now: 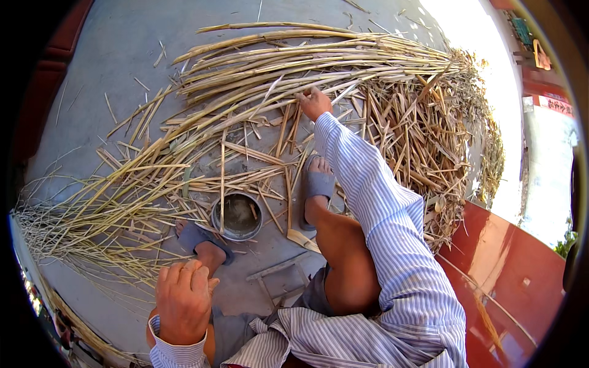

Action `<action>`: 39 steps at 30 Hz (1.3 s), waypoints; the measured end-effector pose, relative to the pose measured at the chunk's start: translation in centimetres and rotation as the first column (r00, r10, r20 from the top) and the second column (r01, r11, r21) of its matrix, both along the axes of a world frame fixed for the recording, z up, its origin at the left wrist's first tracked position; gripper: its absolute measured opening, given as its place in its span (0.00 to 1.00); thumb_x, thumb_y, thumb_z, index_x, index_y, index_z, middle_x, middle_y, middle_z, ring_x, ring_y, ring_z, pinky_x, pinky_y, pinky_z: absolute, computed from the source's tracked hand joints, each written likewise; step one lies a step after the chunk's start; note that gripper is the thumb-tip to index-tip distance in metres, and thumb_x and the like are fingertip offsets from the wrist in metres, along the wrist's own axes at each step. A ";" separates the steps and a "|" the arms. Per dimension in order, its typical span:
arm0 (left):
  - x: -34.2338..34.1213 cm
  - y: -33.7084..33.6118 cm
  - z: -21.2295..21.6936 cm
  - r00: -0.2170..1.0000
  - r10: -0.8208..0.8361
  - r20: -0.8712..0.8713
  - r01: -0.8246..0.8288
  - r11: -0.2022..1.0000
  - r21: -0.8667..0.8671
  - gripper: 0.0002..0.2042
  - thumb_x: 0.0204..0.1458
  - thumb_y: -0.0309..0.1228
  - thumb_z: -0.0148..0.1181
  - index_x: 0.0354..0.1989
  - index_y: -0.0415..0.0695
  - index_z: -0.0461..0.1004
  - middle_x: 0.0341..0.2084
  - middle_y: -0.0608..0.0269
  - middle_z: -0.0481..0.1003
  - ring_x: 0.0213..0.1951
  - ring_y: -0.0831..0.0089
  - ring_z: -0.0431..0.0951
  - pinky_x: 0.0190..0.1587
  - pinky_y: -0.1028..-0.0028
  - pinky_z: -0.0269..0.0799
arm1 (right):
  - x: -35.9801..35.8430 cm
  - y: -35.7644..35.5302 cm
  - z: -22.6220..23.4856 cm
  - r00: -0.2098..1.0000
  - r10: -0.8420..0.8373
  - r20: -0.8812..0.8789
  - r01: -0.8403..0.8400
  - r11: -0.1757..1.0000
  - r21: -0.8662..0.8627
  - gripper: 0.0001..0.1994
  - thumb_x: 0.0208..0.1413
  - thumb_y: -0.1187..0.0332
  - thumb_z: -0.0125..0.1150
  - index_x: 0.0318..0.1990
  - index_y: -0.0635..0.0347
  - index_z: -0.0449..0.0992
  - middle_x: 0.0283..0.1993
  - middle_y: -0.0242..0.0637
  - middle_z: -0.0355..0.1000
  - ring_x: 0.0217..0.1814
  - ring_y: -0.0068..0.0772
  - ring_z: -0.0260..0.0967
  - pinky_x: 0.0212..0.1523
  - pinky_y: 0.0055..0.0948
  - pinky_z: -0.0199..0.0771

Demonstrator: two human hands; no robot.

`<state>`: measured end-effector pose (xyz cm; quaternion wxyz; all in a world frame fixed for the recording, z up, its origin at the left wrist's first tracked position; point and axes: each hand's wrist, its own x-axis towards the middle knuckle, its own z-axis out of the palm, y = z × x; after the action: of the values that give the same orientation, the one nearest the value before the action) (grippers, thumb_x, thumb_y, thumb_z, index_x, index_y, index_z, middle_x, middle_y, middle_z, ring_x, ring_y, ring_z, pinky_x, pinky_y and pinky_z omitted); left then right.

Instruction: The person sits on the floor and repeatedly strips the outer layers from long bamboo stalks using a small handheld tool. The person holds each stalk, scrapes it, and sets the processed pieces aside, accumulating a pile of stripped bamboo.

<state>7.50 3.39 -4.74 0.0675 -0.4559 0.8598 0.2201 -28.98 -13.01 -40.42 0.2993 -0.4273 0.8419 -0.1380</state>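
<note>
My right hand (316,103) reaches forward to the near edge of a long bundle of dry stalks (264,64). Its fingers are pinched on a stalk there, though the fingertips are partly hidden. Close to my left knee, my left hand (183,300) is raised with its fingers curled into a loose fist; no stalk sticks out of it. Between my feet stands a round metal bucket (256,232) with murky water in it. One stalk (222,178) leans upright into the bucket.
A heap of dry leaves and husks (417,135) lies to the right. Thin branching stalk ends (92,214) spread at the left. My sandalled feet (319,184) flank the bucket. Low wooden frame pieces (279,276) lie near me. Red tiles (503,270) border the grey floor.
</note>
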 end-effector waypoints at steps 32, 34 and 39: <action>-4.6 1.4 11.6 0.938 -0.347 -0.021 0.137 0.424 -0.895 0.09 0.46 0.30 0.64 0.35 0.42 0.75 0.25 0.63 0.74 0.31 0.67 0.75 0.32 0.66 0.66 | 4.9 20.4 38.0 -0.013 0.056 0.998 0.477 0.878 -0.043 0.13 0.61 0.58 0.58 0.37 0.60 0.74 0.33 0.36 0.77 0.34 0.25 0.76 0.29 0.23 0.77; -4.8 2.4 12.4 0.965 -0.202 -0.165 0.011 0.664 -0.748 0.10 0.47 0.34 0.63 0.30 0.40 0.76 0.25 0.58 0.77 0.31 0.62 0.77 0.32 0.66 0.69 | 4.8 21.4 38.4 -0.048 0.182 0.982 0.471 0.871 -0.139 0.13 0.61 0.60 0.57 0.40 0.61 0.74 0.35 0.38 0.77 0.36 0.26 0.77 0.33 0.22 0.78; -3.4 2.6 13.5 0.870 0.259 -0.420 -0.299 0.954 -0.031 0.14 0.49 0.38 0.67 0.27 0.37 0.77 0.18 0.58 0.75 0.21 0.72 0.73 0.26 0.71 0.67 | 5.5 22.6 38.9 -0.123 0.406 0.906 0.478 0.824 -0.304 0.12 0.62 0.64 0.56 0.47 0.62 0.72 0.43 0.41 0.77 0.41 0.29 0.76 0.41 0.24 0.80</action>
<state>4.15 6.04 8.79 -0.1688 -0.5213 0.7891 0.2775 -23.49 9.62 -1.55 0.6775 -0.2128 0.2474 -0.6591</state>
